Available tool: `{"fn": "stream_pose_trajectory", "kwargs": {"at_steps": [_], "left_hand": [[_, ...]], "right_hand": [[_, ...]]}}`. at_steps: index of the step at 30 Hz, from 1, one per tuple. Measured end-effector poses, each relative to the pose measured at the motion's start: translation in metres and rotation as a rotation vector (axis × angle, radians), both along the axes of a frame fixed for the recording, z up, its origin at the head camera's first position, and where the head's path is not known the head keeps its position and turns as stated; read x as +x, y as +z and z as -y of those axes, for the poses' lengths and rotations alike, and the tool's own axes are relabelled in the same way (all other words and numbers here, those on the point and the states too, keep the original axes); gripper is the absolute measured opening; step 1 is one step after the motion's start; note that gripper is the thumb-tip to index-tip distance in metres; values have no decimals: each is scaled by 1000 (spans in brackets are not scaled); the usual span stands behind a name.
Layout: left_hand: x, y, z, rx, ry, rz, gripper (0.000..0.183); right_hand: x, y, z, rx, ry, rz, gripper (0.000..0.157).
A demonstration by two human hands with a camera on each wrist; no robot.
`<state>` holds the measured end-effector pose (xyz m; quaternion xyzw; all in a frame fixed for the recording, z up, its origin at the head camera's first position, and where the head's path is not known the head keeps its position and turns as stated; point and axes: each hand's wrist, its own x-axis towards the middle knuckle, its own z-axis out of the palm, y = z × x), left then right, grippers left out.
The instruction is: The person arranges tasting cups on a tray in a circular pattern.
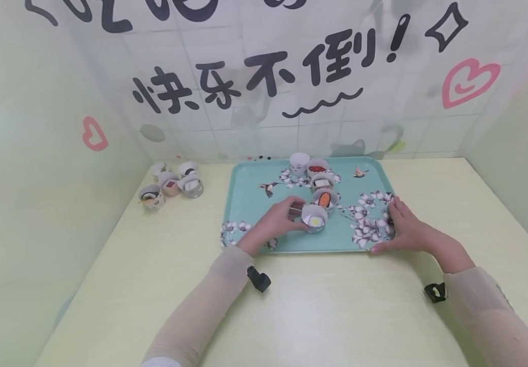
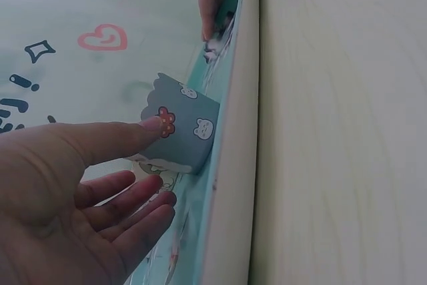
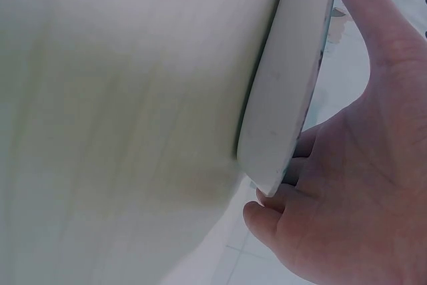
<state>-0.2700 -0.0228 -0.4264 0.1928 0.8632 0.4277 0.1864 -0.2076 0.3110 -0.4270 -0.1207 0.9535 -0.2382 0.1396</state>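
A paper baking cup (image 1: 314,219) with a scalloped rim, holding a white and yellow piece, stands on the blue-green tray (image 1: 255,204). In the left wrist view the cup (image 2: 183,125) shows a red flower and small bears. My left hand (image 1: 282,216) is at its left side, thumb tip overlapping the cup's wall and the other fingers spread apart from it; whether the thumb touches I cannot tell. At the tray's front right corner my right hand (image 1: 408,229) grips the rim, thumb along the front and fingers on the right side. Its fingertips (image 3: 260,221) partly hide behind the tray wall.
Behind that cup, a line of cups runs back: one with an orange oval piece (image 1: 325,200), one with a white block (image 1: 321,183), one with red filling (image 1: 317,168), then a pale cup (image 1: 299,163). Several filled cups (image 1: 170,184) cluster on the table left of the tray.
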Motion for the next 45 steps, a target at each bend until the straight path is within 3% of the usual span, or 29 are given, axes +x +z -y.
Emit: {"fn": "stream_pose_trajectory", "kwargs": {"at_steps": [23, 31, 45], "left_hand": [[-8, 10, 51, 53, 117, -16, 62], [-11, 17, 78, 70, 152, -61, 61], [-12, 27, 136, 73, 281, -82, 63]], "right_hand": [[-2, -5, -4, 6, 0, 11, 141], [-3, -6, -5, 7, 2, 1, 141], [-2, -4, -2, 10, 1, 10, 142]]}}
